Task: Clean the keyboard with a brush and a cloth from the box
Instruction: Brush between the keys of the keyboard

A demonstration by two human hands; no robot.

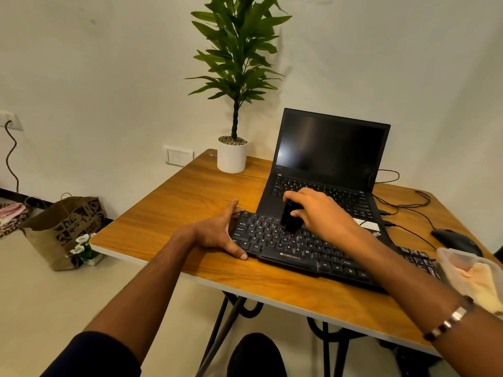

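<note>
A black keyboard (296, 253) lies slanted on the wooden table (168, 213), its far edge resting on the open laptop (326, 164). My right hand (321, 213) grips a black brush (290, 217) whose bristle end touches the upper key rows. My left hand (220, 231) braces the keyboard's left end, thumb at the front corner and fingers at the back corner. A clear plastic box (460, 268) holding a pale cloth (483, 284) sits at the table's right edge.
A potted plant (232, 156) stands at the table's far corner. A black mouse (456, 240) and cables lie right of the laptop. On the floor to the left stand a brown paper bag (62, 229) and small white flowers (83, 246).
</note>
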